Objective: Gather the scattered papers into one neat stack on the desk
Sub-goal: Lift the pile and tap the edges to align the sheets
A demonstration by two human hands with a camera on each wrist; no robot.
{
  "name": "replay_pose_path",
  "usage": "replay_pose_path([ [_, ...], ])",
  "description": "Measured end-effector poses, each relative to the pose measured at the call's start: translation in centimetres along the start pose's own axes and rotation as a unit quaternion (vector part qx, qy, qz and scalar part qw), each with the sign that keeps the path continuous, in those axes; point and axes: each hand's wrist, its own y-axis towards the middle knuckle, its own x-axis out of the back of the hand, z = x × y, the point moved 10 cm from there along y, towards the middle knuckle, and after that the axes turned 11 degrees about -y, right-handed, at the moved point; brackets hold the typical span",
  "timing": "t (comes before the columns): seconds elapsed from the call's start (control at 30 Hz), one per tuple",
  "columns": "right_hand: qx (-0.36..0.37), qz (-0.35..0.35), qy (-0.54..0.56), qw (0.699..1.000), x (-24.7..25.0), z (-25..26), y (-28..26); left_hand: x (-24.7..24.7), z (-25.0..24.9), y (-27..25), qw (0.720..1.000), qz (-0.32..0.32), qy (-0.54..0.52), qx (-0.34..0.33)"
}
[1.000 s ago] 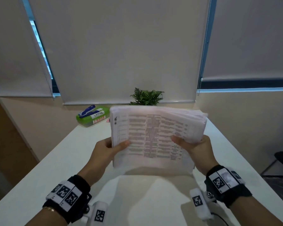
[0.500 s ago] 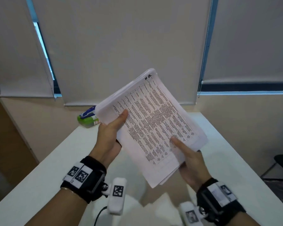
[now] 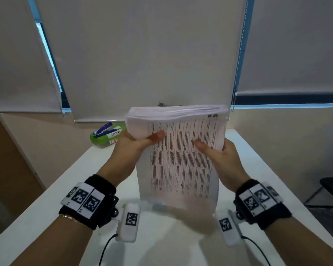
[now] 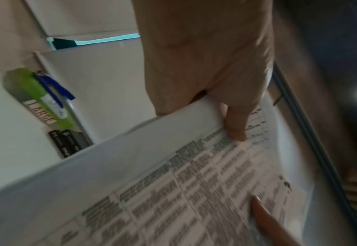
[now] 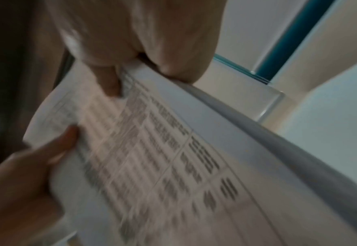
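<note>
A thick stack of printed papers (image 3: 183,164) stands upright on its short edge over the white desk (image 3: 46,212), its printed face towards me. My left hand (image 3: 135,144) grips its left edge, thumb on the front sheet. My right hand (image 3: 217,152) grips the right edge the same way. The bottom edge of the stack is blurred, so contact with the desk is unclear. In the left wrist view the papers (image 4: 173,191) run under my left hand (image 4: 219,106). In the right wrist view my right hand (image 5: 131,69) pinches the papers (image 5: 173,166).
A green box (image 3: 102,140) marked LARGE with a blue stapler (image 3: 103,129) on top sits at the desk's far left corner. Dark books (image 4: 68,144) lie beside it. Window blinds (image 3: 142,54) hang behind the desk. A black chair (image 3: 331,191) stands to the right.
The stack was held sideways, then tilted diagonally; now it is turned upright on its short edge and lowered towards the desk, both hands gripping its sides.
</note>
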Motion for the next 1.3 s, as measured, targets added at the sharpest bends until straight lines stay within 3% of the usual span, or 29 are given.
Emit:
replay_pose_path([
  [0.1,0.035,-0.098,0.015,0.994,-0.6,0.4,-0.8,-0.6,-1.0,-0.2,0.996,-0.049,0.036,-0.063],
  [0.2,0.055,-0.148,0.026,0.987,-1.1,0.4,-1.5,-0.8,-0.7,-0.9,0.988,-0.098,0.042,-0.114],
  [0.27,0.04,-0.142,0.031,0.989,-1.3,-1.1,-2.2,0.0,0.9,-1.5,0.986,-0.122,0.05,-0.102],
  [0.37,-0.015,-0.112,0.025,0.993,-2.1,-4.4,-3.3,1.6,4.2,-2.2,0.987,-0.13,0.092,-0.021],
  [0.43,-0.019,-0.108,0.018,0.994,-2.2,-4.7,-3.4,2.0,4.7,-2.2,0.987,-0.132,0.09,-0.002],
  [0.57,0.002,-0.121,0.032,0.992,-1.7,-3.5,-2.7,1.5,2.6,-1.7,0.988,-0.13,0.071,-0.046],
  [0.73,-0.027,-0.091,0.014,0.995,-1.6,-4.4,-3.0,1.7,3.7,-2.3,0.986,-0.113,0.118,-0.011],
  [0.83,0.009,-0.101,-0.002,0.995,-1.1,-2.5,-2.4,1.5,0.7,-2.4,0.979,-0.119,0.116,-0.115],
  [0.9,0.063,-0.103,-0.016,0.992,-1.0,0.0,-1.7,0.9,-2.2,-2.6,0.953,-0.109,0.185,-0.215],
  [0.93,0.092,-0.101,-0.018,0.991,-1.0,1.2,-1.4,0.5,-3.4,-2.8,0.925,-0.101,0.257,-0.26],
  [1.0,0.136,-0.099,-0.022,0.985,-0.8,3.1,-0.9,-0.6,-4.7,-2.9,0.867,-0.08,0.387,-0.303],
  [1.03,0.154,-0.1,-0.038,0.982,-0.8,3.8,-0.8,-0.9,-4.7,-2.7,0.852,-0.066,0.422,-0.302],
  [1.1,0.178,-0.102,-0.086,0.975,-1.0,4.8,-0.7,-0.8,-4.3,-2.4,0.843,-0.05,0.445,-0.297],
  [1.23,0.187,-0.098,-0.086,0.974,-1.0,4.7,-0.4,0.1,-4.2,-1.9,0.859,-0.06,0.427,-0.276],
  [1.3,0.188,-0.087,-0.075,0.975,-1.1,4.9,-0.4,0.0,-4.4,-1.9,0.844,-0.061,0.449,-0.286],
])
